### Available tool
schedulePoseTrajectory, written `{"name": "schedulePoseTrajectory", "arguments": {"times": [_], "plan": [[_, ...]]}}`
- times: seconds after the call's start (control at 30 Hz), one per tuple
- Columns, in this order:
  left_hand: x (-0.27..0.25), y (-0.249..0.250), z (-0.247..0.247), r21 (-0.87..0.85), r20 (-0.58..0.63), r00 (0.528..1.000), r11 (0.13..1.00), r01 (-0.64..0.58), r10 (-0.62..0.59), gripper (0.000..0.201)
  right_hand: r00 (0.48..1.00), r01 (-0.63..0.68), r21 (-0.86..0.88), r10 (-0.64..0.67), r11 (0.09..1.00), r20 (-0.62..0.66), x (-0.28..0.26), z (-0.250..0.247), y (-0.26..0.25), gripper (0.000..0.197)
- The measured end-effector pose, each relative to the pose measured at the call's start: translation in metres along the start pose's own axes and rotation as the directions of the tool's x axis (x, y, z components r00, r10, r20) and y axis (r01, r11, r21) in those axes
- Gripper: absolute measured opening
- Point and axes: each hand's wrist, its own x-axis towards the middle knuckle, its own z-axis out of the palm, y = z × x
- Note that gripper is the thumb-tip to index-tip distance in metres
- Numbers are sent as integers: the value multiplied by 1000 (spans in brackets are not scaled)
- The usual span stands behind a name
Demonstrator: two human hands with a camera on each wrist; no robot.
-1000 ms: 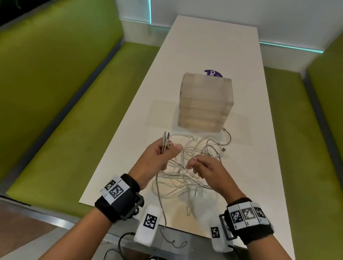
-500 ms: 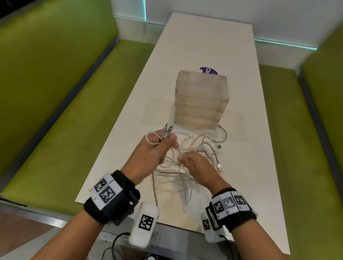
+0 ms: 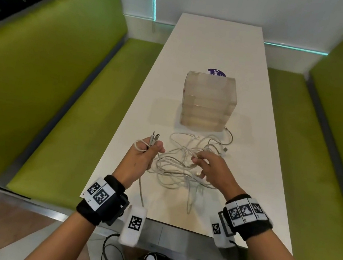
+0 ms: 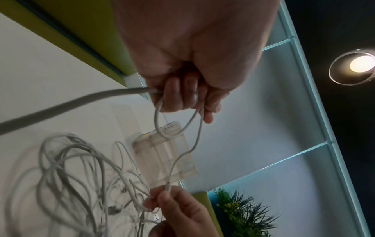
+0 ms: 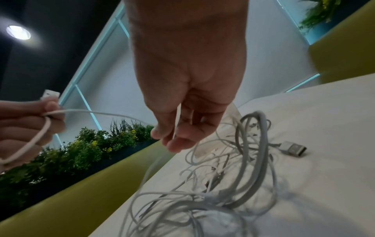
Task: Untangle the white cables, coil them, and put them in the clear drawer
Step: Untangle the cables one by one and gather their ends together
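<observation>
A tangle of white cables (image 3: 185, 165) lies on the white table (image 3: 217, 46) in front of the clear drawer unit (image 3: 208, 103), whose drawers look closed. My left hand (image 3: 146, 151) is lifted left of the tangle and grips cable ends, with two plugs (image 3: 154, 137) sticking up and a small loop (image 4: 174, 125) hanging from the fist. My right hand (image 3: 207, 164) hovers over the tangle and pinches one thin cable near its plug (image 4: 167, 186) between thumb and fingertips (image 5: 174, 141). That cable runs across to the left hand (image 5: 30, 121).
Green benches (image 3: 47, 81) run along both sides of the table, with a white wall behind. A purple sticker (image 3: 216, 72) shows behind the drawer unit. A USB plug (image 5: 293, 148) lies at the tangle's right edge. Dark cords hang below the near table edge (image 3: 174, 226).
The left hand now holds a small loop of cable beside the plugs. The right hand has shifted over the tangle and pinched a cable end. The head view has tilted slightly.
</observation>
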Motion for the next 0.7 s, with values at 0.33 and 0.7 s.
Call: {"name": "schedulePoseTrajectory", "arguments": {"times": [0.33,0.7], "plan": [[-12,-24,4,325,219,973,946,4,-79,11,842,473,-49,-434,880,319,-61,-15,-48,16],[-24,-27,14,455,423,882,890,-8,-208,31,835,512,-41,-486,858,257,-70,6,-55,18]]}}
